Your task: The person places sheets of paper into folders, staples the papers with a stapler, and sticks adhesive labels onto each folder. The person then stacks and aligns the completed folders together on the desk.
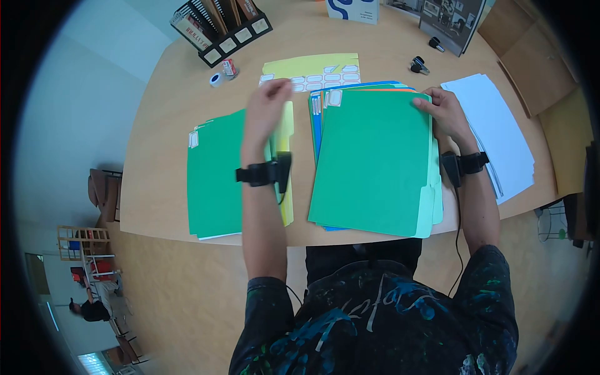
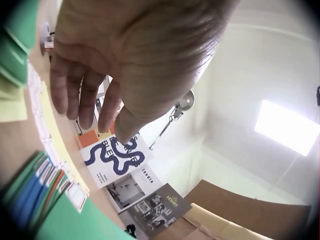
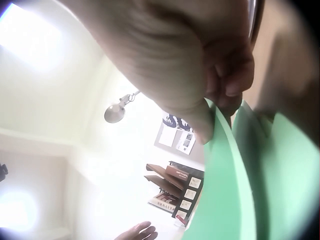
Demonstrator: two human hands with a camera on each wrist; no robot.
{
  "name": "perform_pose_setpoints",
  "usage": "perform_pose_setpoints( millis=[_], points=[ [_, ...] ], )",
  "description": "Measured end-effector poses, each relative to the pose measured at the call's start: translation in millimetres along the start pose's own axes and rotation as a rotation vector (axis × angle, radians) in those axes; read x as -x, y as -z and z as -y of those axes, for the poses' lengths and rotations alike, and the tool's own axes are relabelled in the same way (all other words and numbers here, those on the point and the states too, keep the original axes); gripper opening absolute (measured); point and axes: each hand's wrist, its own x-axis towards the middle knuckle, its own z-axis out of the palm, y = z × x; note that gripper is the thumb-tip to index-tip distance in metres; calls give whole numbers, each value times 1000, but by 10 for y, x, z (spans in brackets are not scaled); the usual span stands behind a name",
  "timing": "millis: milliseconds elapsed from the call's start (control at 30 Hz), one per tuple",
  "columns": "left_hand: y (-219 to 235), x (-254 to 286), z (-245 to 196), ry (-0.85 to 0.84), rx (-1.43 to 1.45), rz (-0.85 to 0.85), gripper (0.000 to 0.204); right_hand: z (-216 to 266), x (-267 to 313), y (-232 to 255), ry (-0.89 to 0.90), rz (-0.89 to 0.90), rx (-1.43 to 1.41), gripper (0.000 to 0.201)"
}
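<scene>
My right hand (image 1: 447, 112) pinches the far right corner of a green file folder (image 1: 372, 162), thumb on top and fingers at its edge. This folder tops a stack with blue and orange folders showing at its edges, and a white label (image 1: 335, 98) is on its far left corner. In the right wrist view the pinched folder (image 3: 222, 185) stands lifted apart from others behind it. My left hand (image 1: 267, 106), blurred, hovers with loosely bent fingers and nothing in them. Below it lie a second green folder stack (image 1: 215, 175) and a yellow sheet of labels (image 1: 340, 61).
A stack of white paper (image 1: 494, 134) lies to the right. Black binder clips (image 1: 419, 65), a tape roll (image 1: 216, 79) and a small red-and-white box (image 1: 229, 67) sit farther back. Behind them stand a black book organizer (image 1: 228, 45) and upright books (image 1: 451, 25).
</scene>
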Motion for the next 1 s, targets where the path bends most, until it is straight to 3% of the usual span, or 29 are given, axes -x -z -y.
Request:
perform_pose_setpoints(
  millis=[67,167,200,300,400,633,700,833,933,1000],
  points=[
    [-394,-1,-2,-98,17,88,49,29,2,-29,86,36,-171,33],
    [-784,-62,75,-229,-125,61,49,87,38,-51,113,108,-304,34],
    [-804,-58,79,-121,-19,129,45,97,39,-33,21,119,-233,34],
    [-825,-69,132,-2,238,178,40,119,49,-88,-44,20,-267,31],
    [-846,-78,234,42,277,118,35,112,32,-41,-80,53,-388,31],
    [-898,-33,211,-27,238,146,35,-81,-36,-39,-149,57,-317,33],
    [-890,-40,209,-253,159,144,31,-66,-35,-54,-180,85,-289,33],
    [-834,2,151,-173,155,204,31,155,67,-130,-199,5,-254,32],
    [-842,39,45,-168,373,192,31,155,76,-115,-204,-41,-219,32],
    [-849,55,-14,-66,467,197,26,26,16,-61,-172,15,-181,33]
  ],
)
